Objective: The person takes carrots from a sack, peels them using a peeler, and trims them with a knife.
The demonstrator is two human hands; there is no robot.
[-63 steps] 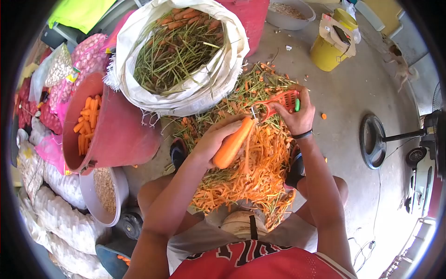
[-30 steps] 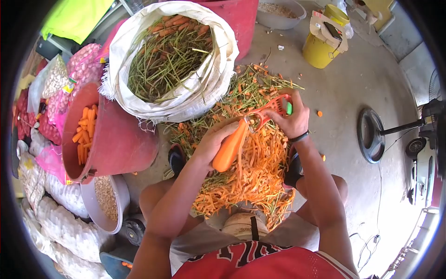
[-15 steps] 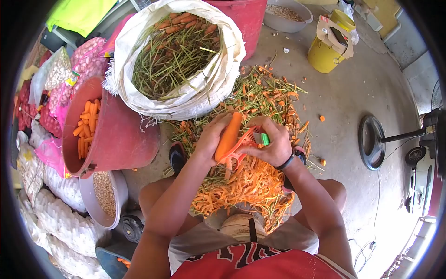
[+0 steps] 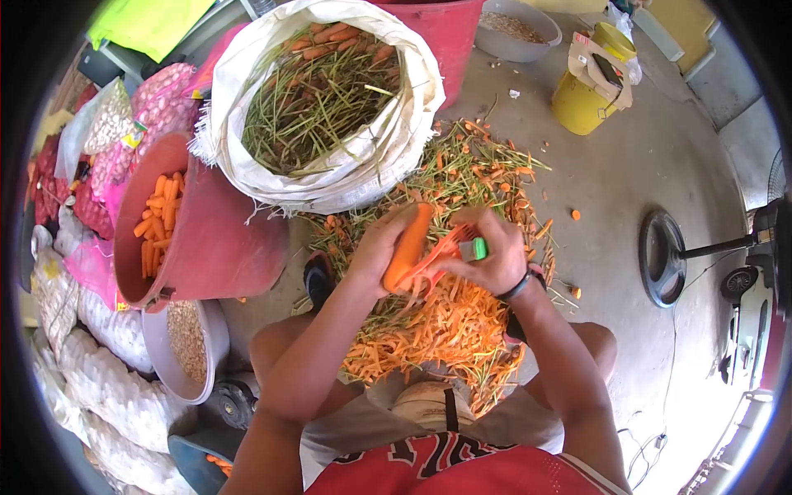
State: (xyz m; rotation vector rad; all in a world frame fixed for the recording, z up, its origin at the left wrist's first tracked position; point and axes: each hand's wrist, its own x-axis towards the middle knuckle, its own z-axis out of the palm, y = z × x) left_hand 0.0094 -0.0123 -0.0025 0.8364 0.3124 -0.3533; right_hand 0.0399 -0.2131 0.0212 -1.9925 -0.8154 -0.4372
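Note:
My left hand [image 4: 381, 247] is wrapped round a bright orange carrot [image 4: 410, 246], which tilts upward with its top end showing above the fingers. An orange-red peeler [image 4: 443, 251] with a green part sits in my right hand [image 4: 493, 250], its fingers closed on it. The peeler lies against the carrot's right side, near the lower end. A strip of peel hangs just below. Under both hands a heap of carrot peelings [image 4: 437, 334] covers the floor between my legs.
A white sack [image 4: 219, 136] of carrots and green stalks stands ahead. To the left is a red tub [image 4: 227, 239] holding peeled carrots, with a grey basin [image 4: 216, 338] below it. A yellow bucket [image 4: 576, 106] and a round black stand base [image 4: 662, 257] are at right.
The peeler and my right hand have shifted slightly right and down beside the carrot. My left hand keeps its grip. The whole view has moved a little.

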